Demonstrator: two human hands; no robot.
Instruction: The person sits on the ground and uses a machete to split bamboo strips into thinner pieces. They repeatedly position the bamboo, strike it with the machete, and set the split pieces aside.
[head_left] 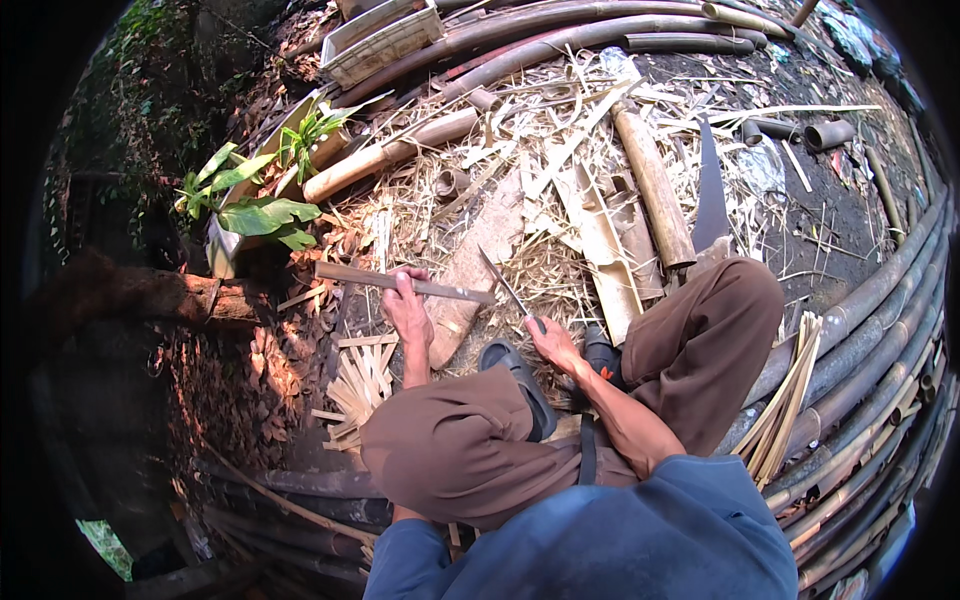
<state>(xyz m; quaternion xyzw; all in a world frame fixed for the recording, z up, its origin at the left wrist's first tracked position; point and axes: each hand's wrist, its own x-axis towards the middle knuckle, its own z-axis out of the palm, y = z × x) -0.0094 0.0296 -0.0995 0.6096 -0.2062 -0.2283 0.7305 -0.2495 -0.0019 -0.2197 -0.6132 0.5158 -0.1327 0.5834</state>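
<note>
Person is squatting on the ground, left hand [405, 312] closing around a flat bamboo strip [400, 282] near its middle, holding it roughly level just above the litter, ends sticking out both sides. Right hand [553, 343] is gripping the handle of a knife [505, 285], blade angling up toward the strip's right end; can't tell if the edge is touching it. Strip is looking thin, light and stiff, probably springy along the grain and splintery at the edges, so a mid-length grip well back from the blade seems the sane spot. A worn plank [470, 275] is lying right under the work. A pile of cut slats [355, 385] is sitting beside the left knee, another bundle of slats [785, 400] by the right knee. A thick bamboo pole [655, 185], a saw [710, 195] and loose shavings are crowding the ground ahead; a leafy plant [255, 200] is standing off to the left.
</note>
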